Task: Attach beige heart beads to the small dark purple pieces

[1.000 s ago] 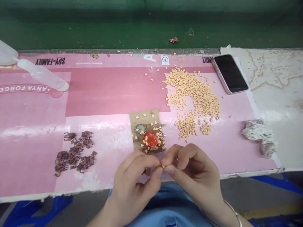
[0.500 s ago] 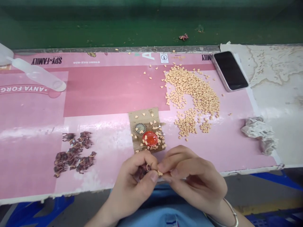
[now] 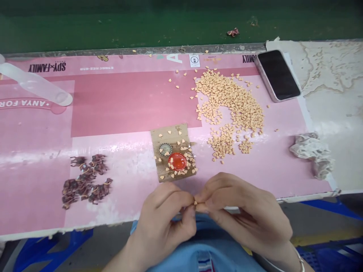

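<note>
My left hand (image 3: 167, 219) and my right hand (image 3: 244, 211) meet fingertip to fingertip at the table's near edge, both pinched shut. A tiny beige piece (image 3: 195, 203) shows between the thumbs and forefingers. Whatever the left hand's curled fingers hold is hidden now. Just beyond the hands lies a small brown card (image 3: 171, 151) with a red cap (image 3: 177, 161), a metal bottle cap (image 3: 165, 149) and scattered beige bits. A large heap of beige pieces (image 3: 229, 109) lies farther right. A pile of dark brown figures (image 3: 85, 180) sits to the left.
A pink printed mat (image 3: 127, 102) covers the table. A phone (image 3: 277, 74) lies at the far right corner, a crumpled rag (image 3: 312, 153) at the right edge, a clear plastic bottle (image 3: 36, 85) at the far left. Green floor lies beyond the table.
The dark brown figure seen in my left hand half a second ago is now hidden by the fingers. Both hands stay pinched together near the table edge, and the view has tilted slightly.
</note>
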`<state>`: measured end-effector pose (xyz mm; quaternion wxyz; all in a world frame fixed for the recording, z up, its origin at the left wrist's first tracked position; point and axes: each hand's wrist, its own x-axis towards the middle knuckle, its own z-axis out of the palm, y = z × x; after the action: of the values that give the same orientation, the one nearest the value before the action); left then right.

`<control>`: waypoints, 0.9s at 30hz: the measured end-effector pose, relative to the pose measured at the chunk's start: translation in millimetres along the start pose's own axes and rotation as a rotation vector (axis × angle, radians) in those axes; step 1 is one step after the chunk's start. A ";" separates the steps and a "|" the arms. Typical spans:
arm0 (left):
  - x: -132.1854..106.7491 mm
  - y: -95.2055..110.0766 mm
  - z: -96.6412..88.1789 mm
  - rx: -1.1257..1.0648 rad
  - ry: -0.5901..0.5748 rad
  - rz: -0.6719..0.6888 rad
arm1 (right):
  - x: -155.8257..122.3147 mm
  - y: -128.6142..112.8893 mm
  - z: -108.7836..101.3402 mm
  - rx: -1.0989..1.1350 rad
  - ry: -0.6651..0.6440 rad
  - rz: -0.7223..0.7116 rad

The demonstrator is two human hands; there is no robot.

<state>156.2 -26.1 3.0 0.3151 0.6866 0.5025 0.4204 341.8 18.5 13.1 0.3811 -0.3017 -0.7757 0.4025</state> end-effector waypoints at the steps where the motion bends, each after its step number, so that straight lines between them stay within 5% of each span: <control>1: -0.3 -0.1 0.3 0.018 0.011 0.010 | 0.0 -0.1 0.4 -0.002 0.001 0.003; 7: 0.5 -1.9 1.6 0.056 0.032 0.010 | 1.5 0.4 8.6 -0.007 0.124 0.039; 19: -4.3 -9.1 -2.7 0.204 -0.004 0.014 | 14.3 3.2 10.8 -0.150 0.058 0.029; 27: -22.2 -21.5 -20.3 0.243 0.167 -0.080 | 16.5 21.2 2.2 -0.449 -0.033 -0.058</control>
<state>125.8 -40.8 -12.1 0.2035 0.6618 0.6009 0.3993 334.7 40.9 0.0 0.3033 -0.3498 -0.8603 0.2134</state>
